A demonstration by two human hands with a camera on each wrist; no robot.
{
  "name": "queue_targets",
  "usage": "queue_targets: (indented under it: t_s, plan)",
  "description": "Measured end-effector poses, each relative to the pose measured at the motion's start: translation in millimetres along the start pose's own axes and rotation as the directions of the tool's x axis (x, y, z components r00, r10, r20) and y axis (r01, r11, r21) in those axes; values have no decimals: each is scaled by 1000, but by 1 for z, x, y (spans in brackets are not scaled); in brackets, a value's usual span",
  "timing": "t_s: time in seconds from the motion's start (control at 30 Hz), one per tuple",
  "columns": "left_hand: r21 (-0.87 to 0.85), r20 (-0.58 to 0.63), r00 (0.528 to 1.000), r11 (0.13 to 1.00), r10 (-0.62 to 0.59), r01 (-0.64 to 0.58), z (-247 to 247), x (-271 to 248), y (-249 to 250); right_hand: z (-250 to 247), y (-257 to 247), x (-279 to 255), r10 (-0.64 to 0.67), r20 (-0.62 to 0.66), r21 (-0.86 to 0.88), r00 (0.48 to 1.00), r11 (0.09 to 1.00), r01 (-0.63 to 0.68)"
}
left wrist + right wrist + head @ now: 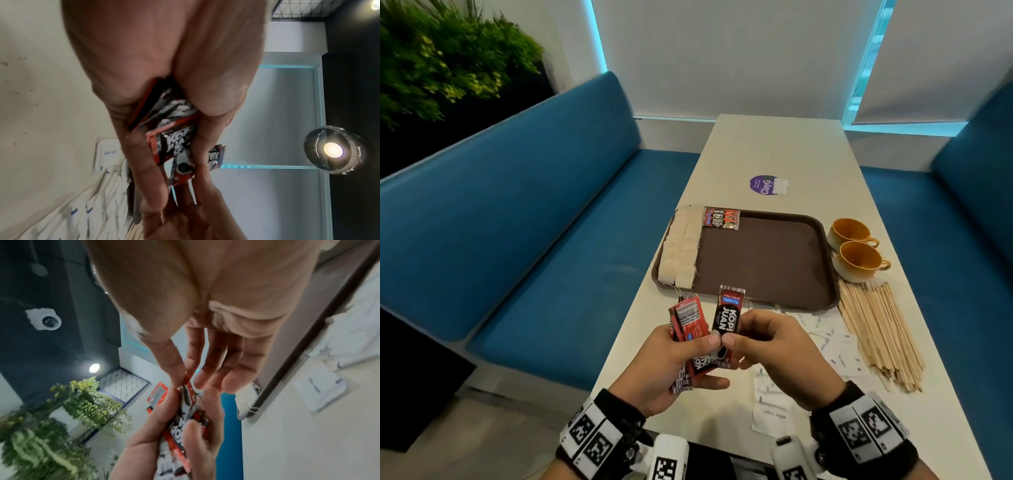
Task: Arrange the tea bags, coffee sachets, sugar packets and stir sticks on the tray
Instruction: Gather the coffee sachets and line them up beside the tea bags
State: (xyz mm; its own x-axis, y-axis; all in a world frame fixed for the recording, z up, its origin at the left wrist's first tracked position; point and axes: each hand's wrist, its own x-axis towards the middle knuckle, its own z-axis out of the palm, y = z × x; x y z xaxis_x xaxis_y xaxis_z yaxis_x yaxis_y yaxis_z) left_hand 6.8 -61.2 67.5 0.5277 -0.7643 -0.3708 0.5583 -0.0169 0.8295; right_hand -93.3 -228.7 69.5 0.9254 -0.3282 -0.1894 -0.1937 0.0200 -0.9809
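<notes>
Left hand (671,363) grips a fanned stack of red-and-black foil coffee sachets (688,329); right hand (774,349) pinches one black sachet (726,318) above the white table (774,150).

My left hand (671,359) covers the lower half of the sachet stack (688,322); count unclear, and at three o'clock the sugar packets (825,339) print is too blurred to read

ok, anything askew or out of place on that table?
Mostly tidy. The white sugar packets lie scattered loose on the table near the right hand, none on the tray. Tea bags overhang the tray's left rim. Nothing looks spilled or damaged.
</notes>
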Motion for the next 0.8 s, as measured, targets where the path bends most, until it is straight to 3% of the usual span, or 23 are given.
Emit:
queue_targets:
  t_s: [0.23,0.4,0.53,0.8]
  plan:
    - [-26,-107,994,999,24,-27,-1,5,-9,-6,-2,-6,76,-61,262,995,963,-57]
    - [-83,-120,991,994,54,-64,0,7,-10,-8,-6,-11,54,-72,194,996,980,-39]
    - [-149,-129,989,985,72,-91,-2,7,-8,-15,-5,-9,37,-156,199,987,980,-6]
    - [35,-175,974,989,146,-142,-11,17,-11,-17,-7,-7,-16,-229,203,973,977,64]
